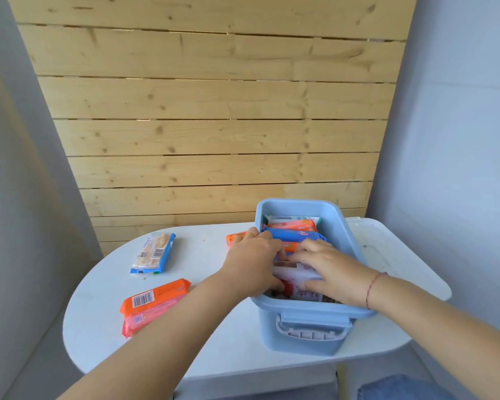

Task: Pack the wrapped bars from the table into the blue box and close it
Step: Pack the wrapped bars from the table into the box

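Observation:
The blue box (302,327) stands open on the white table (214,347), with several wrapped bars packed on edge inside; a blue bar (293,234) lies near the back. Both hands reach into the box. My left hand (254,261) presses on the bars from the left, thumb down inside the front. My right hand (328,268) lies flat on a white wrapped bar (296,280). On the table to the left lie a blue-edged bar (153,254) and an orange bar (153,304). Another orange bar (233,239) peeks out behind my left hand.
The box's clear white lid (387,249) lies on the table to the right of the box. A grey handle (311,330) sits on the box's front. A wooden slat wall rises behind the table. The table's front edge is rounded.

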